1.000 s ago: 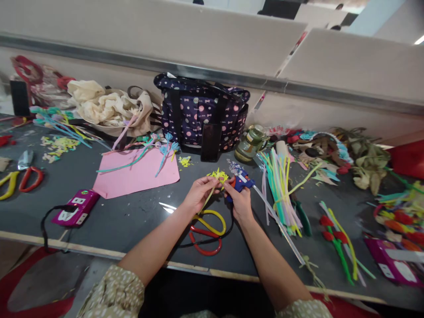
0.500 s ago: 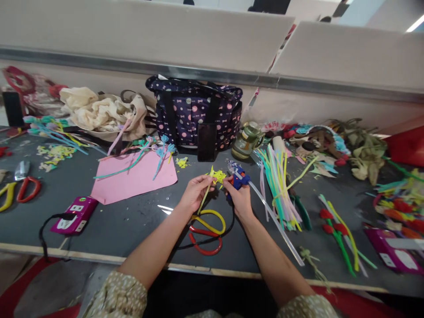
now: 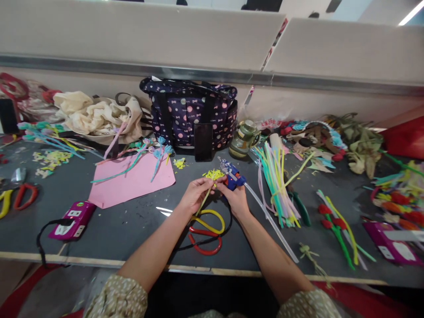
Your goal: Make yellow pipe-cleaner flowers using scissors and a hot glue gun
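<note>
The left hand pinches the yellow stem near its upper end, thumb and fingers closed on it, so the loose length slants down toward the wrist and leaves the top free to be worked. The right hand is wrapped around the blue glue gun, with its thumb and forefinger reaching over to the stem's tip; whether they actually grip the stem there is hard to tell, since the fingertips crowd together. Holding the gun this way points its nozzle up and away, which probably keeps the hot end off the skin, while the clear glue stick trails out behind toward the table edge. The stem's tip is just in front of the heap of yellow clippings, so small pieces lie within a finger's reach. Nearer the body, scissors with a yellow and a red handle lie on the table, the black cord passing by them, handy for either hand. The tied bundle of fuzzy stems lies right of the gun, and the phone leans upright against the patterned bag, likely to stay visible.
</note>
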`<state>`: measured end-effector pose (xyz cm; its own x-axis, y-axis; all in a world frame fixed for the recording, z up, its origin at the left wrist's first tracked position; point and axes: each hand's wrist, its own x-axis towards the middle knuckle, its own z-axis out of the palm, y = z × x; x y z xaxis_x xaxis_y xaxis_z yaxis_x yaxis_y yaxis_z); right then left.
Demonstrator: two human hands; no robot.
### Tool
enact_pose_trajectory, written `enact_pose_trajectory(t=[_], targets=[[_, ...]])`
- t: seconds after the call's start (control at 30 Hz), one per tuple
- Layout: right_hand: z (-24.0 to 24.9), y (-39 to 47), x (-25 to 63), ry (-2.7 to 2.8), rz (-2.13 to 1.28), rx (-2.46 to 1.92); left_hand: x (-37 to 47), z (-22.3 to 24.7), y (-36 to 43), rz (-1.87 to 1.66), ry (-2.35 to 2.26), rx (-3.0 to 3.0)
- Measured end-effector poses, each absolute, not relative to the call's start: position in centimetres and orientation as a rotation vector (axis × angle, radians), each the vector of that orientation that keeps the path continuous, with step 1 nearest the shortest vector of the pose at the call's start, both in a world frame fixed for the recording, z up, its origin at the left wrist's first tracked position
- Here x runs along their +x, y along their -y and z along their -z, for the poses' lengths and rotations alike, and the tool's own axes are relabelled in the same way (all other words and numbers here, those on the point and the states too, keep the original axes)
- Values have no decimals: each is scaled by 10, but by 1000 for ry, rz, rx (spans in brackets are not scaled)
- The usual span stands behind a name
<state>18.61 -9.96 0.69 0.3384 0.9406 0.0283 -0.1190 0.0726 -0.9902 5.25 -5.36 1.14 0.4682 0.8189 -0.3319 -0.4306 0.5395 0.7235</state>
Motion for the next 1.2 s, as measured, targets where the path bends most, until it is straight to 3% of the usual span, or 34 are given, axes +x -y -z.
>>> enact_pose_trajectory(t=[1.2], targets=[[-19,102,193,687,-1022,-1121,51,-20,55,-862,-757,697]])
